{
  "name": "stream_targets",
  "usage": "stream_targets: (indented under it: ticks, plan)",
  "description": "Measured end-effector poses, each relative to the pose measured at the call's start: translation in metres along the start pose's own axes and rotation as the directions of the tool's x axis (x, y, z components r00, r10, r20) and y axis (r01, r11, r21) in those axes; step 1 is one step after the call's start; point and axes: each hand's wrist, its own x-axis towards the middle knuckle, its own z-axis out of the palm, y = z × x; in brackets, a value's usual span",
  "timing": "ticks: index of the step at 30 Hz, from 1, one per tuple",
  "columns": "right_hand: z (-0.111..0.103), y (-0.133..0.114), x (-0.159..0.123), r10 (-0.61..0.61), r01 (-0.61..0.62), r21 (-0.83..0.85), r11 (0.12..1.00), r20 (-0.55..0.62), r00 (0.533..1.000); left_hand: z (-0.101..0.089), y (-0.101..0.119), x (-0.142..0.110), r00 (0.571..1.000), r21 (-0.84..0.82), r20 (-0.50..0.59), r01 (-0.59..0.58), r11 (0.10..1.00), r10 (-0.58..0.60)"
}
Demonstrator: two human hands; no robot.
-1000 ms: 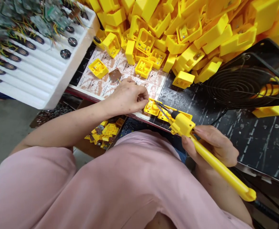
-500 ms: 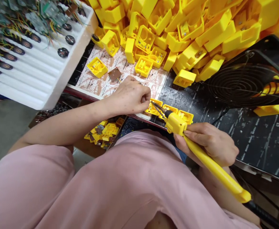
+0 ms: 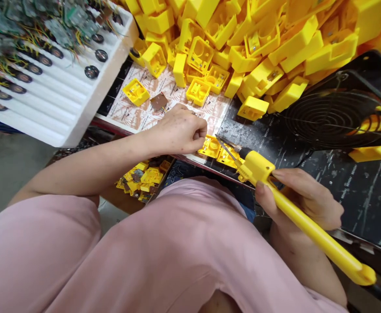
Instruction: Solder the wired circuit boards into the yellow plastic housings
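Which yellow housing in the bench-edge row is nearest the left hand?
The leftmost yellow housing, right by the left hand; the next one sits farther right, partly hidden by the soldering iron.

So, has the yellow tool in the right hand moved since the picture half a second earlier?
Yes: against the black fan, the yellow tool has shifted rightward, closer to it, and its tip has drawn away from the left hand.

Soldering tool (image 3: 310, 221) yellow, tip dark; shirt (image 3: 164, 248) plain pink; tray (image 3: 56, 104) white.
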Motion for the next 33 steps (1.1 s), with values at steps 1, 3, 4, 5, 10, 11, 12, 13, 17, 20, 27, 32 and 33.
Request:
stream_targets:
  ticks: [1,3,4,5,10,11,12,13,17,20,27,32,33]
  plan:
    - [0.001,0.0,0.0,-0.017,0.017,0.007,1.0,0.022,1.0,0.0,0.0,0.0,1.0,0.004,0.005,0.002,1.0,-0.002]
    - [0.003,0.003,0.002,-0.101,0.1,0.016,0.995,0.082,0.991,-0.001,0.001,0.0,1.0,0.013,0.014,0.006,1.0,-0.006]
    - [0.004,0.005,0.004,-0.146,0.146,0.009,0.989,0.093,0.985,-0.001,0.001,-0.001,1.0,0.017,0.016,0.007,1.0,-0.008]
    - [0.005,0.007,0.006,-0.183,0.184,-0.004,0.983,0.1,0.978,-0.001,0.001,-0.001,1.0,0.02,0.017,0.009,1.0,-0.009]
    - [0.004,0.012,0.015,-0.318,0.332,-0.07,0.941,0.159,0.935,-0.001,0.002,-0.001,1.0,0.028,0.015,0.002,1.0,-0.002]
    - [0.002,0.012,0.015,-0.307,0.32,-0.062,0.945,0.166,0.937,-0.001,0.002,-0.001,1.0,0.028,0.018,0.0,1.0,0.0]
    - [-0.001,0.011,0.014,-0.274,0.284,-0.048,0.958,0.156,0.949,-0.001,0.002,-0.001,1.0,0.026,0.02,-0.001,1.0,0.0]
    - [-0.004,0.011,0.012,-0.233,0.237,-0.023,0.971,0.119,0.965,-0.001,0.002,-0.001,1.0,0.024,0.022,-0.002,1.0,0.002]
    - [-0.01,0.01,0.002,-0.047,0.054,0.065,0.996,-0.099,0.994,0.0,0.0,0.0,1.0,0.025,0.006,-0.012,1.0,0.012]
    - [-0.006,0.017,-0.003,-0.003,0.005,0.015,1.0,-0.138,0.99,0.0,-0.001,0.001,1.0,0.037,-0.005,-0.014,0.999,0.014]
    - [-0.003,0.05,-0.008,-0.287,0.258,-0.135,0.957,-0.294,0.912,0.007,0.008,0.003,0.999,0.026,0.028,0.023,0.999,-0.024]
    - [-0.007,0.052,-0.018,-0.218,0.178,-0.169,0.969,-0.26,0.941,-0.012,-0.016,-0.008,0.985,-0.034,-0.138,0.097,0.995,-0.101]
    - [-0.009,0.051,-0.018,-0.226,0.193,-0.157,0.969,-0.23,0.947,-0.02,-0.027,-0.012,0.972,-0.015,-0.196,0.127,0.992,-0.128]
